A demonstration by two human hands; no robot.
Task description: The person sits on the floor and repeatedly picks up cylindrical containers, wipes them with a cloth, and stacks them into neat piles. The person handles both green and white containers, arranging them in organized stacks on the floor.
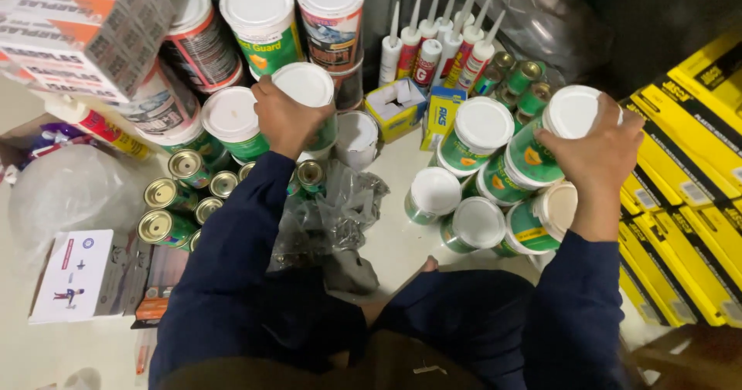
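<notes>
- We wear dark navy long sleeves on both arms, the cuffs ending at the wrists.
- Our left hand and right hand are bare.
- Our trousers are dark navy too.

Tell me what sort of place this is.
Probably a hardware or paint shop's stock corner. Each hand, left hand and right hand, grips a white-lidded green tub among many alike; sealant cartridges stand at the back, stacked yellow boxes on the right, small gold-topped tins on the floor.
</notes>
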